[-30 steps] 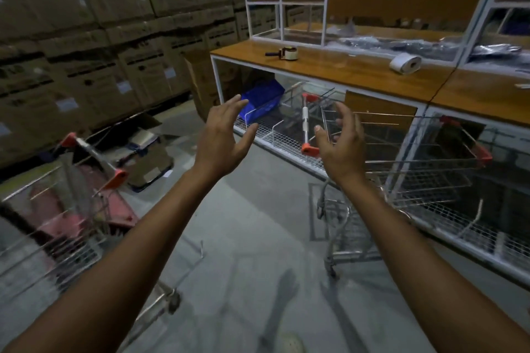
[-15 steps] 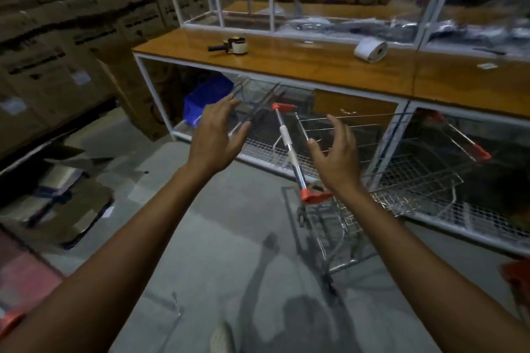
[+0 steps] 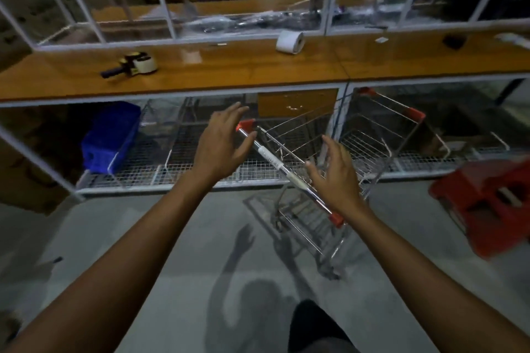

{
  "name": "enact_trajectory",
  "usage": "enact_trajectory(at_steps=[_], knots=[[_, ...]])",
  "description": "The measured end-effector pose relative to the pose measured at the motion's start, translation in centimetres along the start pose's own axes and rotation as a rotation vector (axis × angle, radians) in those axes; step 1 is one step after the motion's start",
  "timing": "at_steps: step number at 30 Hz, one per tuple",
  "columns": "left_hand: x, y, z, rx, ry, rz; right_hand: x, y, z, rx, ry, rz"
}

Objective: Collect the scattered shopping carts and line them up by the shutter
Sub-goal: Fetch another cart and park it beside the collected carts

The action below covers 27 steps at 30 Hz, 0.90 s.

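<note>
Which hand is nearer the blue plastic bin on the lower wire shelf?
Left. The left hand hovers open over the cart handle's far end, just right of the blue plastic bin. The right hand is open further right, near the handle's near end.

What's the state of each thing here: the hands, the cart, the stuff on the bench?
Left hand: open, over the handle's far end.
Right hand: open, at the handle's near end.
Shopping cart: upright, empty, nose under the bench.
Tape dispenser: lying on the bench.
White roll: on its side.
Blue bin: on the lower wire shelf.
</note>
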<state>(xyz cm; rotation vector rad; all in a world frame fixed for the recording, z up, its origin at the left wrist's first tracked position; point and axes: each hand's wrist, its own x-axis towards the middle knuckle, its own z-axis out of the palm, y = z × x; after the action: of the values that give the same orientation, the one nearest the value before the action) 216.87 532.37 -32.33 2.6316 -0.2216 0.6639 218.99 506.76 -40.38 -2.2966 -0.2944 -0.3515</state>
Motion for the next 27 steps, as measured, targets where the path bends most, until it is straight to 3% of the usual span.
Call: enact_trajectory(at_steps=[4,7,11,21,27], knots=[[2.2,-3.3,2.3,-0.046,-0.081,0.071,0.5,0.0,3.0,-0.065,-0.001,0.042],[4.0,-6.2,4.8,-0.056,-0.152,0.123,-0.2,2.1,6.1,-0.207,-0.159,0.122],[5.9,-10.3,7.4,-0.048,-0.257,0.196,-1.9,4.8,10.0,-0.614,-0.342,0.181],[10.4,-16.3,12.6,0.081,-0.526,0.510,-0.6,3.8,10.5,-0.754,-0.198,0.580],[12.3,-18.1,16.8,0.075,-0.696,0.649,-0.5,2.7,10.4,-0.796,-0.241,0.687]])
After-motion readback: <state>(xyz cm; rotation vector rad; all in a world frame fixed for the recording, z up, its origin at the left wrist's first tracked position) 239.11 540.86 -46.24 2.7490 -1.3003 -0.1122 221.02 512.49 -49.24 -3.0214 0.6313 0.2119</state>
